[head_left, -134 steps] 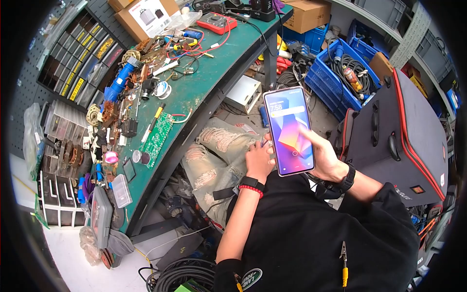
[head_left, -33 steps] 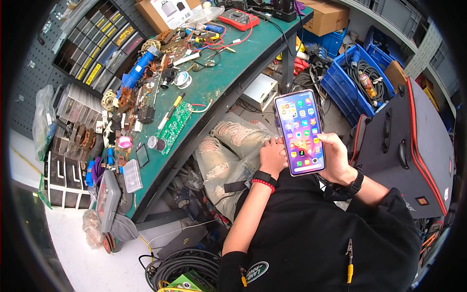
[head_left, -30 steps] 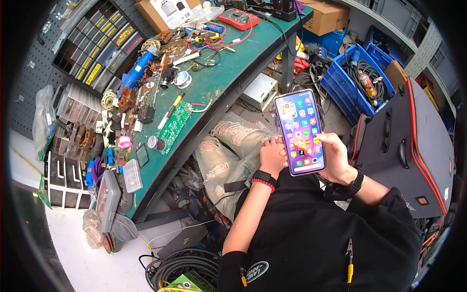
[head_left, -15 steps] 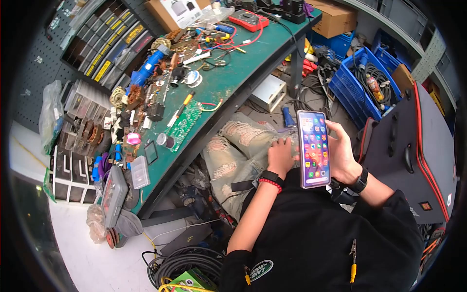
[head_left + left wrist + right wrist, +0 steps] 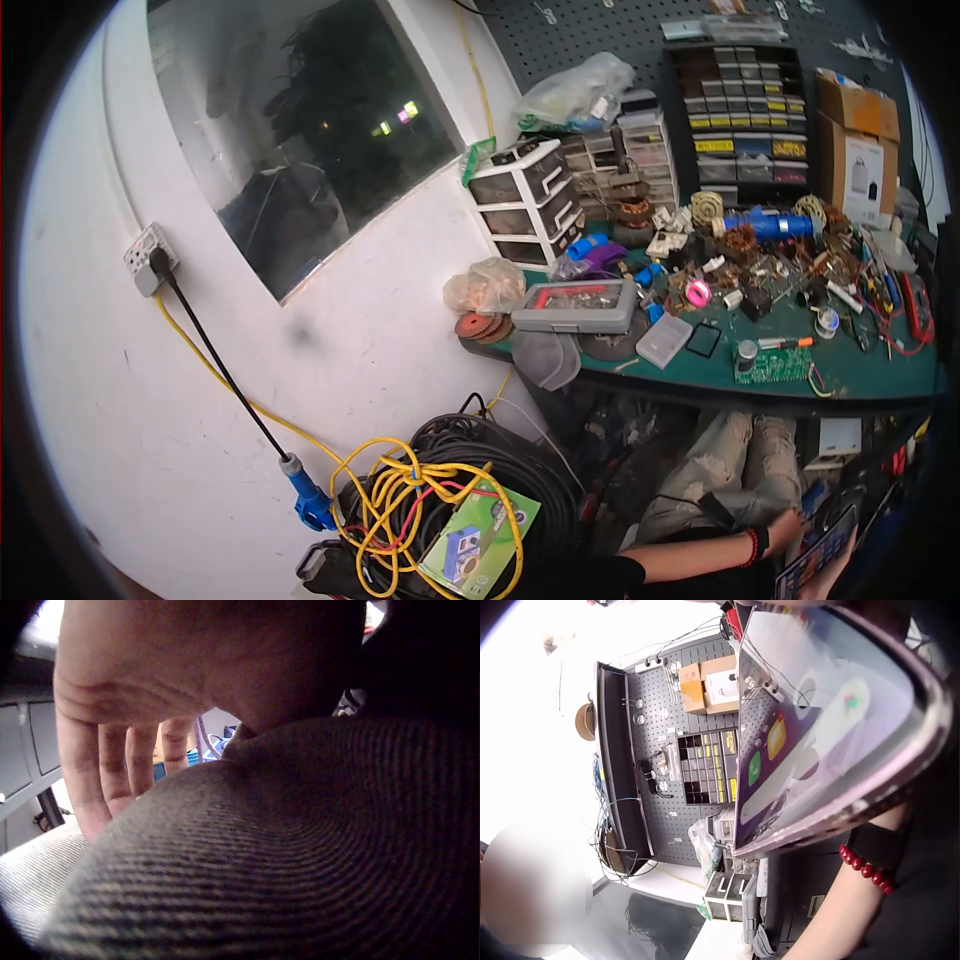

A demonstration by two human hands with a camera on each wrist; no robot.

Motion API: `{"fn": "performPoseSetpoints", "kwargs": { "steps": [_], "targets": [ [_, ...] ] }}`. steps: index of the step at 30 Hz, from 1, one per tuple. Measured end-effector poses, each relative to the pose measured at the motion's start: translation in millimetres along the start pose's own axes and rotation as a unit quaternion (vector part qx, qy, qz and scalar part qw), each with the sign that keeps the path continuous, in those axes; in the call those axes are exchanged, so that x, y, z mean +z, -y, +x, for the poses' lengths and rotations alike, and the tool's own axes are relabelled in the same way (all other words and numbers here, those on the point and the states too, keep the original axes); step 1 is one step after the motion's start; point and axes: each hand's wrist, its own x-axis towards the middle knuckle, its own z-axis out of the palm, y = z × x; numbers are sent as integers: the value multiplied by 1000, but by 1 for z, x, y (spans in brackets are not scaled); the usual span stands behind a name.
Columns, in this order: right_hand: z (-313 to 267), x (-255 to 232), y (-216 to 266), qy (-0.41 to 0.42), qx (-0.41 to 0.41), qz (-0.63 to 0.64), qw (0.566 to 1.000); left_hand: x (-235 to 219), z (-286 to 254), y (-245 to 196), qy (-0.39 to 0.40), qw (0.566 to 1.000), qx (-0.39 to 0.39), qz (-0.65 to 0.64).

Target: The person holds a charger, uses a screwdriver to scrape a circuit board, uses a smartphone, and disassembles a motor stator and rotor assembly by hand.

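Observation:
In the head view a smartphone point(image 5: 815, 560) with a lit screen is tilted at the lower right edge. My right hand point(image 5: 836, 572) grips it from the far side, partly cut off by the frame. The right wrist view shows the phone point(image 5: 810, 742) up close, with app icons along one end and reflections across the glass. My left hand point(image 5: 787, 530) lies on the thigh beside the phone. Over the ribbed denim point(image 5: 225, 847) in the left wrist view, the left hand point(image 5: 165, 664) has its fingers hanging loosely down, holding nothing.
A green workbench point(image 5: 630, 383) carries a circuit board point(image 5: 775, 367), a grey parts case point(image 5: 575, 306) and many loose parts. Coiled yellow cable point(image 5: 410, 480) and a green box point(image 5: 480, 545) lie at lower middle. A blue connector point(image 5: 308, 498) hangs from a wall socket point(image 5: 150, 262).
The head view has swung left to the wall and window, putting both hands and the phone at the lower right. The right hand still grips the phone; the left stays on the leg.

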Motion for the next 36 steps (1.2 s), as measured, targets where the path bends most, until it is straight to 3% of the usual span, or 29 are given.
{"fn": "performPoseSetpoints", "kwargs": {
  "steps": [3,4,6,8,12,15,16,17,19,20,22,23,24,26,27,29,32,36],
  "targets": [
    [48,-41,-5,88,21,-37,995,1,2,-6,35,998,-40,-34],
    [39,-20,-7,31,29,-57,997,10,4,-5,5,999,-5,-45],
    [73,-41,-15,79,36,-57,995,6,7,5,-30,998,26,-51],
    [89,-53,-20,144,36,-51,988,-42,-25,20,-41,999,-7,-27],
    [78,-26,-30,182,30,-12,983,-101,-42,34,-69,994,-81,22],
    [70,-13,-42,208,25,38,977,-174,-76,50,-86,986,-131,56],
    [86,-25,-46,281,13,47,959,-197,-88,55,-90,983,-147,68],
    [85,-19,-45,285,14,45,957,-221,-101,60,-94,979,-163,79],
    [68,8,-43,289,93,105,947,-266,-127,70,-98,971,-194,101],
    [53,26,-47,250,92,125,956,-286,-139,74,-98,967,-209,112],
    [20,63,-45,342,167,183,906,-313,-152,78,-96,959,-235,125],
    [54,60,-66,553,2,-20,833,-315,-153,74,-89,958,-242,122],
    [17,93,-58,269,179,200,925,-294,-141,81,-78,961,-242,110],
    [14,110,-63,308,171,153,923,-244,-106,103,-43,974,-213,68],
    [20,112,-70,411,89,47,906,-212,-88,109,-22,981,-186,42],
    [20,134,-69,442,93,-11,892,-158,-58,113,16,993,-119,-12],
    [26,150,-73,491,101,-21,865,-50,-25,5,55,996,-48,-57],
    [30,155,-84,485,144,41,862,-84,-35,8,68,996,-32,-55]
  ]
}}
